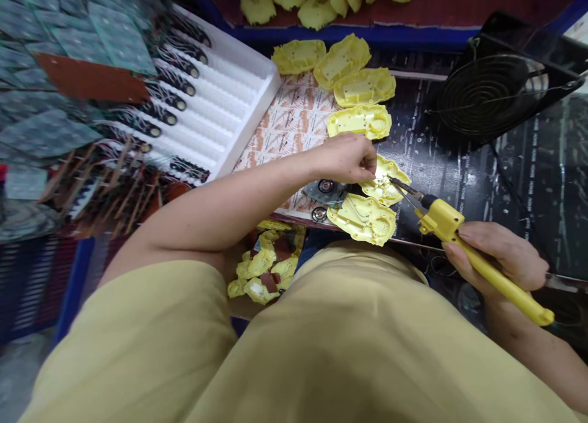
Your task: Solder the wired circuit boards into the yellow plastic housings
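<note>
My right hand [500, 258] is wrapped round the yellow handle of a soldering iron [443, 218]. Its dark tip meets a yellow plastic shell [389, 181] on the bench. Over the left part of that shell my left hand [351, 158] is closed, fingers bent in a pinch; whatever they hold is hidden. Nearer my body lies another yellow shell [362, 218] with thin wires inside. Beside it, to the left, are a small circuit board [324, 193] and a round speaker [319, 214].
Several yellow shells [365, 85] lie in a row farther back. At left, a white foam tray [239, 104] holds wired parts next to stacked circuit boards [50, 37]. A black fan [491, 92] stands back right. Below the bench edge is a box of yellow pieces [261, 261].
</note>
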Tool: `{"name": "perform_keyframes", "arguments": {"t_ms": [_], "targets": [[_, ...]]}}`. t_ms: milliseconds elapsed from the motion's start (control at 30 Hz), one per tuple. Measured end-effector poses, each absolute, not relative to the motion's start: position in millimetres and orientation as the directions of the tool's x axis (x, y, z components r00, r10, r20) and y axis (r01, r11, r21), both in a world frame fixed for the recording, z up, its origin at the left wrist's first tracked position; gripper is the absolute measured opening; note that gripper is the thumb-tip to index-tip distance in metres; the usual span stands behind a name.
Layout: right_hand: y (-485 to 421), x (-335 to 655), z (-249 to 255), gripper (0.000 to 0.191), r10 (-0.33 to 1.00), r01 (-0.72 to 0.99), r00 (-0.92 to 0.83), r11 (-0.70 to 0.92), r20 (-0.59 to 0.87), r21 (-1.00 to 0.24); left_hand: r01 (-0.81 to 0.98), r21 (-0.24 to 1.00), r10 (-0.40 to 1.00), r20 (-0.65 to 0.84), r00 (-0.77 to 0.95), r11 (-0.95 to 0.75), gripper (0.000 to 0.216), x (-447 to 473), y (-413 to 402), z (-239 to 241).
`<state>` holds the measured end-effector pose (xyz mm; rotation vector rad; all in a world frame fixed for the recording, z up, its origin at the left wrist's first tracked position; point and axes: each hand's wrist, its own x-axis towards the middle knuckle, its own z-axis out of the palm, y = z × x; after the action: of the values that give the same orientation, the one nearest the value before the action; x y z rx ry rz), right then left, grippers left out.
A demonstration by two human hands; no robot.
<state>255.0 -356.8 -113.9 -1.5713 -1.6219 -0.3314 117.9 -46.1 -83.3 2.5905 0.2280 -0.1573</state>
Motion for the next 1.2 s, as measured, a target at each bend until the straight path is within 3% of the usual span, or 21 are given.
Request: {"name": "perform_keyframes", "arguments": {"t_ms": [167, 367, 600, 833, 1067, 1200], "targets": [[-360.4, 252.4, -112.3, 0.020, 0.752, 0.966, 0.084, 0.099, 0.654, -0.239, 0.222, 0.484, 0.139, -0.202, 0.969, -0.846, 0.003, 117.0, -48.2, -79.5], [-364.1, 251.9, -122.7, 0.014, 0.762, 0.942, 0.119, 0.117, 0.636, -0.316, 0.211, 0.478, 0.135, -0.190, 0.973, -0.853, 0.008, 120.0, -50.4, -83.1], [-363.5, 252.5, -119.1, 0.009, 0.842, 0.955, 0.027, 0.138, 0.539, -0.263, 0.176, 0.477, 0.121, -0.144, 0.982, -0.861, 0.013, 120.0, -49.0, -89.9], [-366.6, 254.0, -108.4, 0.010, 0.855, 0.939, 0.052, 0.135, 0.517, -0.318, 0.239, 0.465, 0.124, -0.264, 0.956, -0.852, 0.020, 121.2, -53.9, -74.0], [-353.3, 253.6, -92.9, 0.023, 0.793, 0.931, -0.091, 0.282, 0.603, -0.231, 0.243, 0.464, 0.119, -0.280, 0.953, -0.852, 0.026, 121.4, -52.3, -74.4], [-368.4, 263.4, -96.2, 0.008, 0.857, 0.948, 0.010, 0.156, 0.514, -0.279, 0.223, 0.447, 0.108, -0.267, 0.958, -0.866, 0.026, 121.4, -53.3, -74.6]]}}
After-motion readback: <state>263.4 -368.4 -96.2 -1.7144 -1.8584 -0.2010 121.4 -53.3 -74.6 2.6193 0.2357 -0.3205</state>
